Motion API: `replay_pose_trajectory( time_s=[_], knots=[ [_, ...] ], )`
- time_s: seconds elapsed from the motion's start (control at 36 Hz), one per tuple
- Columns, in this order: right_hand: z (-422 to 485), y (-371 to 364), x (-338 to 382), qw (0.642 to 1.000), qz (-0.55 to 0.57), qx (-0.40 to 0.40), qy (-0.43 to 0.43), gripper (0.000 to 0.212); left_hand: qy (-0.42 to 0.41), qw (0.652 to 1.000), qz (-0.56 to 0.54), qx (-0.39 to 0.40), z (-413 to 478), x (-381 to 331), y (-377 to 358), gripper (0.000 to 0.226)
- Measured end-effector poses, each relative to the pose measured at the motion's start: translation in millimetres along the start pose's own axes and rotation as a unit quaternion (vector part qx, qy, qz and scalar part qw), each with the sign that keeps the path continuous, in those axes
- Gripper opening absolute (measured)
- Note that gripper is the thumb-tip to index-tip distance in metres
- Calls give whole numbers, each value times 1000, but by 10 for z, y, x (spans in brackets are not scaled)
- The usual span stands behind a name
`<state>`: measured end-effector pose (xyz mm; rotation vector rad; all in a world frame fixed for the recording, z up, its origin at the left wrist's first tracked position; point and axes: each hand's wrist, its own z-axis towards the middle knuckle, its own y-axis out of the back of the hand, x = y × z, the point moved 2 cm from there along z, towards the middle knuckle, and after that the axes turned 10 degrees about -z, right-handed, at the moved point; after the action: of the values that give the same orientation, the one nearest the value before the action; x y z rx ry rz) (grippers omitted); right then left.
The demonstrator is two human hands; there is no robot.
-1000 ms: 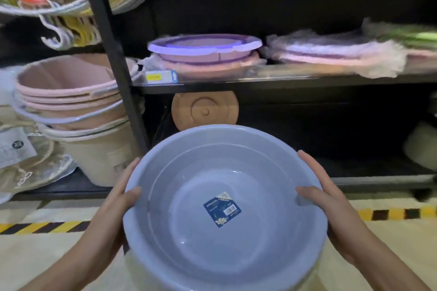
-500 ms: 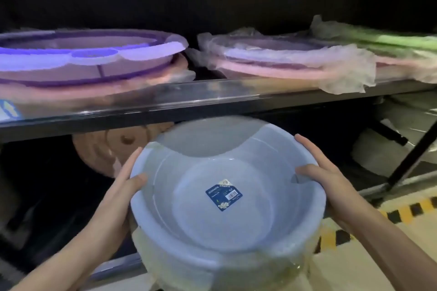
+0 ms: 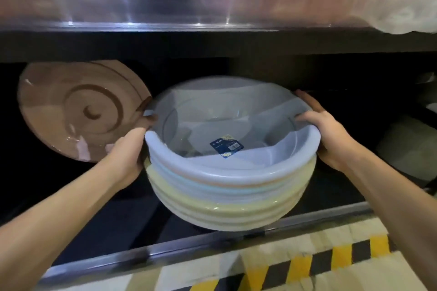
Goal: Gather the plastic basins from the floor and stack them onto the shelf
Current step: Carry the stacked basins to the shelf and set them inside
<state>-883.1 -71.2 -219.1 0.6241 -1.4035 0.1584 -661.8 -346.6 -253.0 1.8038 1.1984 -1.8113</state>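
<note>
Basin stack [image 3: 224,196] now fwd into lower shelf [image 3: 142,253], above its front edge. L hand [image 3: 127,151] and R hand [image 3: 331,134] grip opp. sides of the smooth round blue top rim, thumbs hooked inside. Glossy nested rims below: blue, pink, cream.

Two hands [image 3: 128,149] [image 3: 331,137] — one basin stack [image 3: 224,186], one lid [image 3: 78,111]

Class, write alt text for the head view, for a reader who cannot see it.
A person's left hand and right hand grip a nested stack of plastic basins by its rim, pale blue on top and cream below, at the mouth of the lower shelf. A round pink lid leans at the back left.
</note>
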Motion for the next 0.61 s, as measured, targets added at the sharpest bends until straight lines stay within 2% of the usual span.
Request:
replay_pose_trajectory(
  time_s=[0.08, 0.14, 0.19, 0.28, 0.39, 0.61],
  knots=[
    [179, -15, -122, 1000, 4, 13, 8, 61, -20, 999, -12, -36, 151, 73, -80, 32],
    [252, -33, -181, 1000, 7, 20, 9, 62, -29, 998, -23, -52, 220, 112, -124, 37],
    [344, -54, -277, 1000, 14, 23, 6, 64, -32, 997, -27, -70, 288, 175, -155, 33],
    [436, -91, -408, 1000, 16, 21, 4, 64, -34, 997, -23, -60, 373, 262, -139, 18],
    [489, -133, -516, 999, 26, 22, 2, 62, -39, 999, -13, -14, 399, 357, -84, 32],
    [528, -196, -700, 999, 30, 9, 0, 63, -35, 999, -8, 22, 445, 529, 9, 35]
  ],
)
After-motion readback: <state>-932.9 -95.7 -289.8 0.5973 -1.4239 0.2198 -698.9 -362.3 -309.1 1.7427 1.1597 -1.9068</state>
